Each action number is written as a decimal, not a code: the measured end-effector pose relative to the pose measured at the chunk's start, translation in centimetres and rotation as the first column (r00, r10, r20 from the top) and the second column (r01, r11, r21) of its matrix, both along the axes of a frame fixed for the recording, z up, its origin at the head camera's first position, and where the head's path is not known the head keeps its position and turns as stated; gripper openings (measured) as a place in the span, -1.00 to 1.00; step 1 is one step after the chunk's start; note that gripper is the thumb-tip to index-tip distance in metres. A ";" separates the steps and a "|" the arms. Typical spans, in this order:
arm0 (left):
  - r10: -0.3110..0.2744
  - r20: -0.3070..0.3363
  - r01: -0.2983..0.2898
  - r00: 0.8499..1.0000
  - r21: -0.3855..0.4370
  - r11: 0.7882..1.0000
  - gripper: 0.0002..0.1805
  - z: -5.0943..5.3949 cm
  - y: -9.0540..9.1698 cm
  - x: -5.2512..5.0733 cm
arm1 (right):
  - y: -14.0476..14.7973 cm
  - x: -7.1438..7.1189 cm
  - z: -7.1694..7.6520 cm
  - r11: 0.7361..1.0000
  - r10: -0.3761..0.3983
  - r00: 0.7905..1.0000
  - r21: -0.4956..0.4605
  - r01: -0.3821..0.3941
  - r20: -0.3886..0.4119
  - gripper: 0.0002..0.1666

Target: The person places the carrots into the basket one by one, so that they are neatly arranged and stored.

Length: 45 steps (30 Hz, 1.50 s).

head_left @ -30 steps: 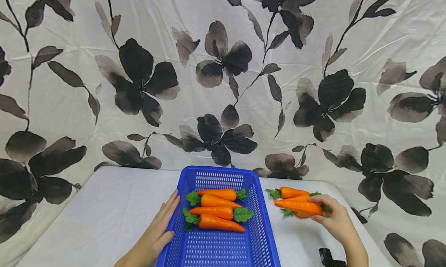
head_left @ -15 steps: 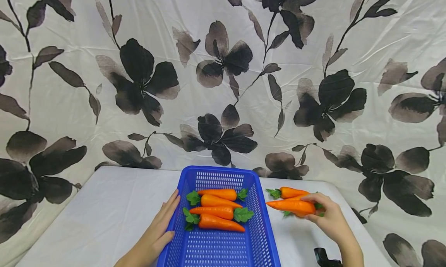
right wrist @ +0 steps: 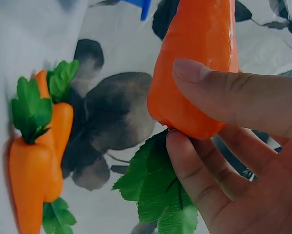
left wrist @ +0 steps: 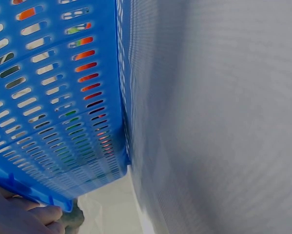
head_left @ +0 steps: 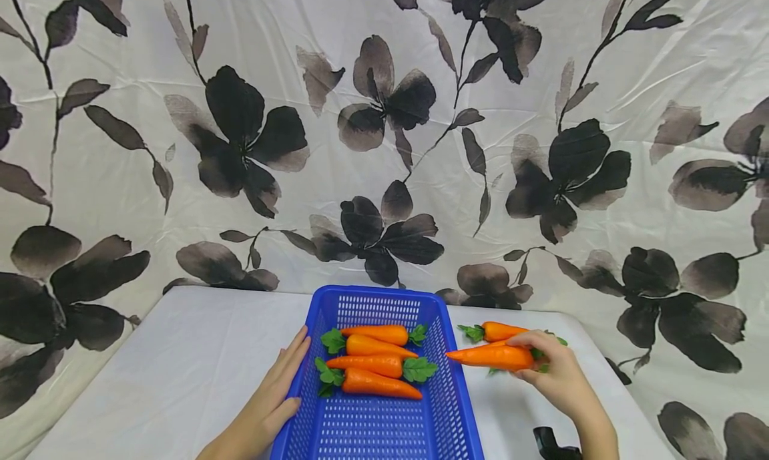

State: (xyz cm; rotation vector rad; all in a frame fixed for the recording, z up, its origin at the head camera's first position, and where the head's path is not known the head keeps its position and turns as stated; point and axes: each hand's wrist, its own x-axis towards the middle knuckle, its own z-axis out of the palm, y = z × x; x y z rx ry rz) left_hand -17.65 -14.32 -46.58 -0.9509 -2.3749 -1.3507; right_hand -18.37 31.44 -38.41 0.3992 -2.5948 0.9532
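My right hand (head_left: 555, 370) grips an orange carrot (head_left: 492, 358) by its thick end, thumb on one side, the pointed tip towards the blue basket (head_left: 459, 393). In the right wrist view, the thumb presses the held carrot (right wrist: 194, 63), and its green leaves (right wrist: 158, 190) hang below the fingers. My left hand (head_left: 264, 400) rests along the basket's left side with fingers extended; in the left wrist view its fingers (left wrist: 46, 213) touch the rim. Several carrots (head_left: 375, 365) with leafy tops lie in a stack of rows inside the basket, towards its far half.
More carrots (head_left: 501, 331) lie on the white table (head_left: 198, 353) right of the basket, partly hidden behind my right hand; the right wrist view shows these table carrots (right wrist: 31, 175) close together. A black object (head_left: 553, 443) is by the right wrist. A floral cloth (head_left: 384, 166) hangs behind.
My right hand has carried the carrot left, away from the other carrots on the table, so its tip now reaches the basket's right rim in view. The left hand and basket stay put.
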 end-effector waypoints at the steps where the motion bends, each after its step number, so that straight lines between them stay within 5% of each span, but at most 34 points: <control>1: 0.001 -0.002 -0.001 1.000 0.003 1.000 -0.12 0.0 0.0 0.0 | -0.1 0.0 0.1 1.000 0.003 1.000 0.000 -0.003 0.003 -0.42; 10: -0.005 -0.040 0.006 0.999 0.014 1.000 -0.12 -0.1 0.1 -0.1 | -1.1 0.1 0.2 0.999 0.034 0.999 -0.008 -0.033 0.022 -0.39; 28: 0.008 0.008 -0.008 1.000 -0.015 1.000 -0.13 -0.1 0.0 -0.1 | -3.5 0.5 0.7 0.994 0.103 0.993 0.040 -0.100 -0.058 -0.32; 45: 0.008 -0.019 -0.008 1.000 0.002 1.000 -0.13 -0.1 0.1 0.0 | -7.3 2.1 2.4 0.988 0.097 0.989 0.110 -0.109 0.114 -0.46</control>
